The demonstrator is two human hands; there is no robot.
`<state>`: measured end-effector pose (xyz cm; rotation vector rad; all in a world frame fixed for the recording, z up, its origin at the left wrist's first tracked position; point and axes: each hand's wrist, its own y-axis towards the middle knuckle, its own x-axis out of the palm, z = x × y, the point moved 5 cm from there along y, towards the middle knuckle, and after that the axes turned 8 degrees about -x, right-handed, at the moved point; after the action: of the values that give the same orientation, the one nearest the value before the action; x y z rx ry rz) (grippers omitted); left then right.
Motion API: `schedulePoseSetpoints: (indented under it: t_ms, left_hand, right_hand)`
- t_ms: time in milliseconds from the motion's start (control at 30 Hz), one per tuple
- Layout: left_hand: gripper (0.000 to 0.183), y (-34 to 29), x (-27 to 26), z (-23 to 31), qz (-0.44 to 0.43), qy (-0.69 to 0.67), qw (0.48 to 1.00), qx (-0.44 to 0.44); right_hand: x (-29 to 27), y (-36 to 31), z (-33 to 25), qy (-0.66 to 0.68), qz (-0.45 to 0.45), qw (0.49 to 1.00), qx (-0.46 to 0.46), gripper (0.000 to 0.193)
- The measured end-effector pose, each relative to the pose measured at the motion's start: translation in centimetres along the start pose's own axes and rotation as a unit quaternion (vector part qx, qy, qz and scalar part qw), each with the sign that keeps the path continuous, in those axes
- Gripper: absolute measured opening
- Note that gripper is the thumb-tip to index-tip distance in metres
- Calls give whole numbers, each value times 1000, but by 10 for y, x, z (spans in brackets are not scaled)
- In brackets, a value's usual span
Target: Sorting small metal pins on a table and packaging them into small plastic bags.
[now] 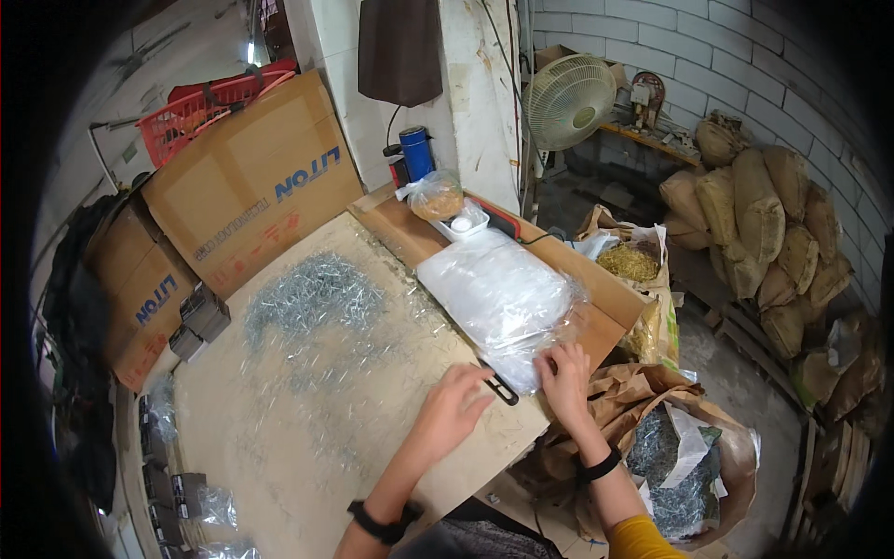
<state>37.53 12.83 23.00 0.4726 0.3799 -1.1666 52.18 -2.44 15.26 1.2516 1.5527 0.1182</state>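
Note:
A stack of clear plastic bags [503, 289] lies along the right side of the work table. My right hand [563, 380] is at the near end of the stack, its fingers pinched on the edge of a plastic bag. Just left of it, my left hand [453, 407] hovers over the table with thumb and fingers apart. Its fingertips are close to a black slotted handle [504, 388], partly under the bags; whether they touch it I cannot tell. A loose pile of thin silvery metal pins or nails [321, 293] spreads over the cardboard-coloured tabletop [400, 345].
Large cardboard boxes [251, 177] wall the table's far left. Beyond the bags stand a white tray [463, 224], a knotted bag [436, 196] and a blue can [416, 152]. Paper sacks of metal pieces [666, 456] stand at right. A fan [570, 102] and stacked sacks [745, 210] are farther back.

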Motion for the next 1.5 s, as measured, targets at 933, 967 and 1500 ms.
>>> schedulePoseSetpoints:
  t_ms: [933, 967, 1500]
  left_hand:
    - [22, -273, -3, -63, 184, -314, 869, -336]
    - [26, -274, -5, -63, 208, -342, 859, -320]
    - [31, -315, -13, -38, 151, -105, 978, -103]
  right_hand:
    - [-15, -150, -181, 567, -360, 719, 181, 11]
    - [-9, -160, -182, 592, -370, 676, 239, 13]
    - [11, -223, -193, 689, -535, 440, 214, 52]
